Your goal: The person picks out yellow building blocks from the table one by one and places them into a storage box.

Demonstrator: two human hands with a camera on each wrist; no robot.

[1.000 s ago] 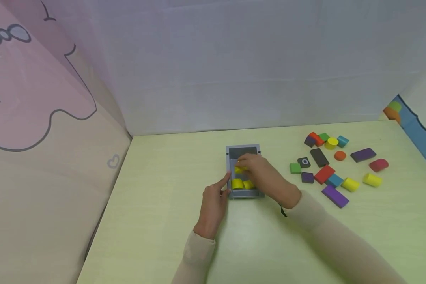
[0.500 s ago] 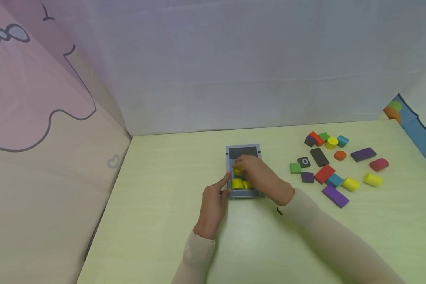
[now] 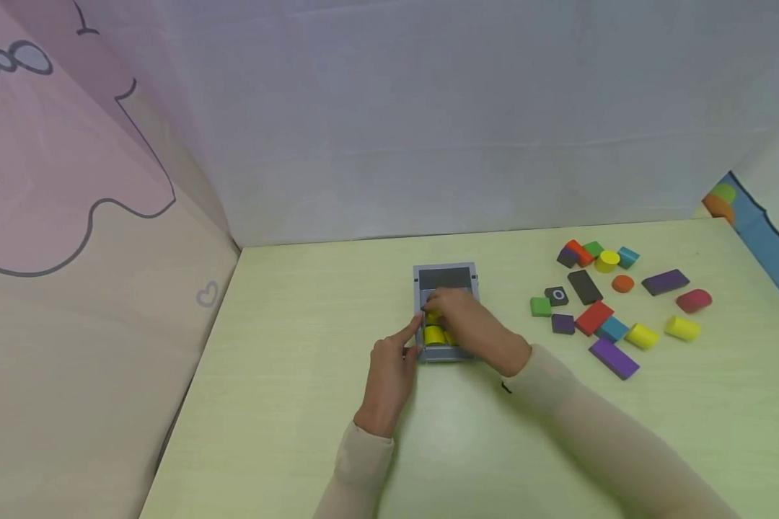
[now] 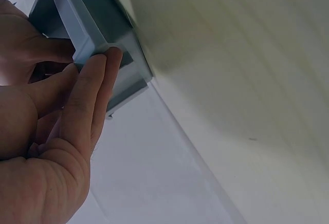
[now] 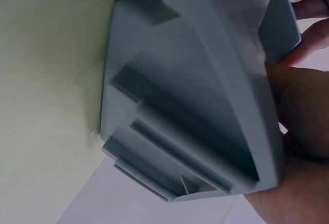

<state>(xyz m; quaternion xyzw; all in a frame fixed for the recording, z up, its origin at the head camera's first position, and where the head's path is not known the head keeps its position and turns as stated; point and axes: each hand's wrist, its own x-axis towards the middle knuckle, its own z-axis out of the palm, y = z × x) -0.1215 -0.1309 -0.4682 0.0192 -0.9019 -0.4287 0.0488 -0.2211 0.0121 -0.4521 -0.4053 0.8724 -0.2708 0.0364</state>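
Observation:
A grey box with an open top stands on the table, yellow cylinder blocks lying at its near end. My right hand reaches over the right wall into it and pinches a yellow block just behind the front-left yellow cylinder. Another yellow piece beside that cylinder is mostly covered by the hand. At the left wall rests my left hand, index finger straight and thumb lower down. In the left wrist view its fingers press straight against a corner of the box. The right wrist view shows the box's ridged outer side.
Loose coloured blocks lie scattered on the right of the table, among them a red block, a purple block, a green block and a yellow cylinder. A pale cloth wall rises behind the table.
My right hand has shifted slightly left and toward the near end inside the box, carrying the yellow block closer to the front ones. The left hand stays in place.

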